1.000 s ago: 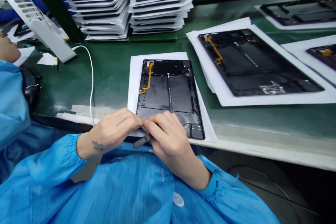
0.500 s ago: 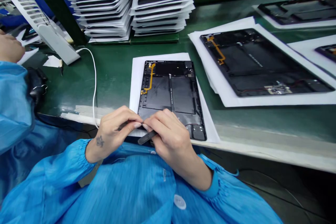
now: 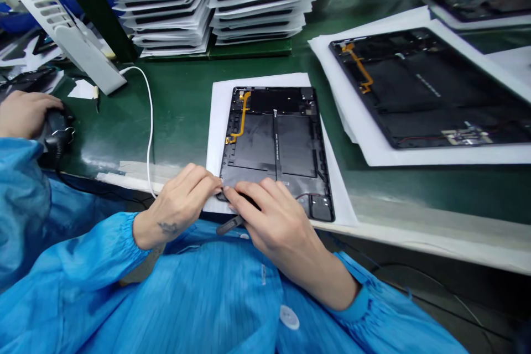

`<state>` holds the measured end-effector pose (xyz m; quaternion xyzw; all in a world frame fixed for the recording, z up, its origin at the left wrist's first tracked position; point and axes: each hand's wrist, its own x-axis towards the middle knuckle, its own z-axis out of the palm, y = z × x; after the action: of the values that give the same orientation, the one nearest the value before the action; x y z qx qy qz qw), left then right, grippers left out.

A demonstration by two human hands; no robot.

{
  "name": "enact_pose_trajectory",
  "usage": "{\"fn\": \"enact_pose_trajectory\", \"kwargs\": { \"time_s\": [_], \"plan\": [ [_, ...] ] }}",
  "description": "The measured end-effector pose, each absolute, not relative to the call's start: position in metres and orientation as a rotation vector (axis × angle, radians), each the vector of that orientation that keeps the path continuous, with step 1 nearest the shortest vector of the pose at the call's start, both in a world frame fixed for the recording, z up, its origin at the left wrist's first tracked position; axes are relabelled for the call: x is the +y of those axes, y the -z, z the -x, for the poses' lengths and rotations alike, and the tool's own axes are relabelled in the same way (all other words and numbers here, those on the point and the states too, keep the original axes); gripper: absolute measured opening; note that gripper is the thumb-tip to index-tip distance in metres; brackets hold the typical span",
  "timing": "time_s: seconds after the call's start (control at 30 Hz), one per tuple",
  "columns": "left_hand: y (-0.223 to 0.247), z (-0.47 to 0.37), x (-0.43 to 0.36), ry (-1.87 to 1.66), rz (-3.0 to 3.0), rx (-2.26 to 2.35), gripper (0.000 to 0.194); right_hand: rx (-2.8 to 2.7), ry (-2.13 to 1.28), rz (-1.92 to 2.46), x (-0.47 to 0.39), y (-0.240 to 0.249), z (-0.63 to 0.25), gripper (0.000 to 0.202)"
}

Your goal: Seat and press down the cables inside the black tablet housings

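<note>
An opened tablet back housing (image 3: 257, 146), black inside with an orange ribbon cable (image 3: 244, 116), lies on white paper (image 3: 215, 121) at the bench's front edge. At its lower left corner, my left hand (image 3: 178, 204) has thumb and fingers pinched together; whatever they hold is too small to make out. My right hand (image 3: 277, 218) is closed around a black flat-ended hand tool (image 3: 229, 225), whose rounded end sticks out below the palm. The right thumb and index finger touch the same corner, close to the left fingertips. My right hand covers part of the housing's lower edge.
Another opened housing (image 3: 415, 88) lies on paper to the right, with one more (image 3: 468, 0) behind it. Tall stacks of papers and panels (image 3: 265, 8) stand at the back. A white slotted device (image 3: 70, 38) trails a white cable (image 3: 151, 121). A co-worker's hand (image 3: 25, 113) is at far left.
Both hands have moved from just off the housing's lower left corner onto it, the right hand flattening somewhat. The co-worker's hand has come down onto a black object. The view has shifted slightly.
</note>
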<state>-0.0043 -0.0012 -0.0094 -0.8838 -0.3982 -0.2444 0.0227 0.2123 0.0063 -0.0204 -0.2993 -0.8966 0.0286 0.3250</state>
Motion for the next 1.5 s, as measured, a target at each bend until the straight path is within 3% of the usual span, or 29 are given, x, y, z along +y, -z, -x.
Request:
{"fn": "enact_pose_trajectory", "kwargs": {
  "time_s": [0.2, 0.37, 0.6, 0.73, 0.8, 0.97, 1.13, 1.3, 1.5],
  "plan": [
    [0.007, 0.006, -0.002, 0.807, 2.757, -1.224, 0.013, -2.397, 0.082, 0.798, 0.006, 0.021, -0.208, 0.026],
    [0.012, 0.013, -0.011, 0.936, 2.705, -1.224, 0.033, -2.412, 0.121, 0.749, 0.007, 0.022, -0.21, 0.028],
    [0.007, 0.015, -0.016, 0.688, 2.733, -0.999, 0.039, -2.435, 0.014, 0.697, 0.01, 0.021, -0.213, 0.029],
    [-0.006, 0.006, -0.02, 0.53, 2.68, -1.001, 0.033, -2.389, -0.23, 0.736, 0.012, 0.007, -0.223, 0.066],
    [-0.008, 0.005, -0.02, 0.491, 2.693, -1.019, 0.031, -2.379, -0.251, 0.774, 0.013, 0.0, -0.229, 0.074],
    [0.001, 0.014, -0.002, 0.714, 2.836, -1.123, 0.025, -2.282, -0.136, 0.844, 0.011, -0.005, -0.234, 0.033],
    [0.013, 0.019, 0.016, 0.739, 3.024, -1.306, 0.047, -2.372, -0.092, 0.857, 0.012, 0.001, -0.227, 0.029],
    [0.021, 0.02, 0.018, 0.828, 3.081, -1.273, 0.05, -2.392, -0.163, 0.739, 0.016, 0.009, -0.219, 0.036],
    [0.025, 0.018, 0.017, 0.879, 3.05, -1.219, 0.048, -2.403, -0.156, 0.788, 0.016, 0.013, -0.216, 0.03]
  ]
}}
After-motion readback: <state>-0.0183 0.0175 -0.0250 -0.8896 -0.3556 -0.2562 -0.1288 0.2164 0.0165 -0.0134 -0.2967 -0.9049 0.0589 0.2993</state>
